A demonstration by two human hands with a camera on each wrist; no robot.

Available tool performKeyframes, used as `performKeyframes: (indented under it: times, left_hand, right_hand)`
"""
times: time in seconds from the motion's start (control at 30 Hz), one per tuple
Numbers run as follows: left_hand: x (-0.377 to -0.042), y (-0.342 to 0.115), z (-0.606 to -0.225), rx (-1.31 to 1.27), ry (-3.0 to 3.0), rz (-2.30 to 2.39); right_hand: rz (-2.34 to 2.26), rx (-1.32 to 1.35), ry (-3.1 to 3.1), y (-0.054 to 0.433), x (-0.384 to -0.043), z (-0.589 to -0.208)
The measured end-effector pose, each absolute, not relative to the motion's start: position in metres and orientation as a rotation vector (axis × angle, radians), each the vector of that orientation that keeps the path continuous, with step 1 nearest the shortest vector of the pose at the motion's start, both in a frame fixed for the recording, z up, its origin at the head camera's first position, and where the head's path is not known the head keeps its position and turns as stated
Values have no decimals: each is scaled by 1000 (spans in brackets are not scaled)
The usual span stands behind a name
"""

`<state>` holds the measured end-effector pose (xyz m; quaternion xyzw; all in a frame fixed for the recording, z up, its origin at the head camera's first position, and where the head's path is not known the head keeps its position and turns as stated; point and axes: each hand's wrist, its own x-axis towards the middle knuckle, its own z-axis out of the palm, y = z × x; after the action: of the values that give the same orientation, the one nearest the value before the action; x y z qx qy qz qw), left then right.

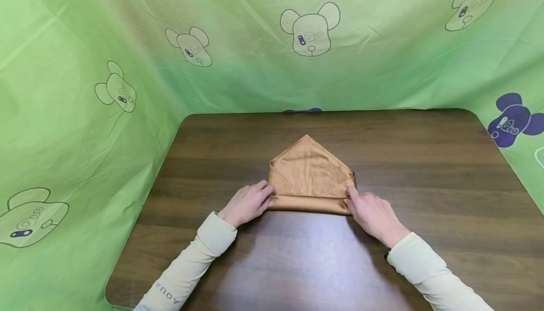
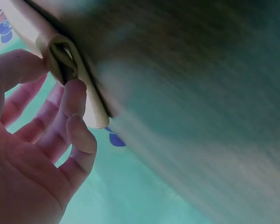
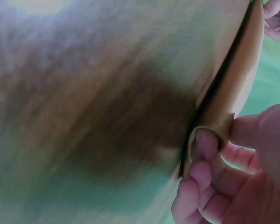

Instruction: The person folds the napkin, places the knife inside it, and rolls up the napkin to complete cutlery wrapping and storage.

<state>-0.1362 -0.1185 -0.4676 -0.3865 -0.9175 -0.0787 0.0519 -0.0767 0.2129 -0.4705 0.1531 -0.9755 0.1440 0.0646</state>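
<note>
A copper-brown satiny cloth [image 1: 312,167] lies folded mid-table, its pointed end away from me and its near edge turned into a flat roll [image 1: 308,203]. At the roll's left end my left hand [image 1: 250,202] pinches the fabric between thumb and fingers. My right hand [image 1: 374,214] grips the opposite end the same way. In the left wrist view the roll's open end [image 2: 63,63] shows layered folds between the left hand's [image 2: 42,126] thumb and fingers. One fingertip of the right hand [image 3: 233,172] sits inside the rolled end in the right wrist view.
The brown wood-grain table [image 1: 221,150] has rounded corners. Behind it and on the left hangs a green sheet [image 1: 238,65] printed with bear-like heads, which also shows at the right edge. Light glares off the table's near middle.
</note>
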Motion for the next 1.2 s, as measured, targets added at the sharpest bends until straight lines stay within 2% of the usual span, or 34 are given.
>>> performKeyframes:
  times: [0.23,0.67,1.2]
  left_hand:
    - [-130,-120,-463,-1205,-2743,-169]
    - [-128,-121,-465,-1228,-2714,-19]
    - [-129,-120,-465,-1207,-2731,-18]
  right_hand:
    - [420,432,-2906,216,-76,-470]
    - [351,735,-2799,224,-75,-472]
    - [365,727,-2809,225,-76,-472]
